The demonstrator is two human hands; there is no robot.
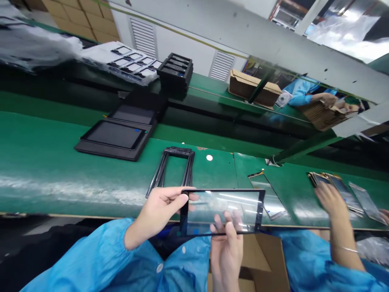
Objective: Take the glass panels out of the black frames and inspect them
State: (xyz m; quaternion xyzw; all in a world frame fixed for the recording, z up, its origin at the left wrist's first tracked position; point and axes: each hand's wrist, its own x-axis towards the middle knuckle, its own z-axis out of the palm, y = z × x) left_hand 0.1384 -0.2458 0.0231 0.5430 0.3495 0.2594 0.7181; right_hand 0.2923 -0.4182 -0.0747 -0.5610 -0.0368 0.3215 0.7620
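A clear glass panel with a black border [223, 211] is held up between my two hands, in front of the bench edge. My left hand [156, 211] pinches its left end, thumb on the near face and fingers behind. From below, my right hand [226, 251] grips the lower edge, and its fingers show through the glass. Just beyond the panel, a stack of black rectangular frames [179, 152] lies on the green bench [39, 162]. To the right of them rests a thin panel with a dark rim [267, 194], partly hidden by the held one.
At left, black foam trays [112, 152] carry dark screens. On the back ledge stand black stacked trays [174, 73], white trays of parts [124, 61] and a cardboard box [253, 87]. A co-worker's hand [331, 198] touches stacked panels at right. A green post [306, 148] crosses there.
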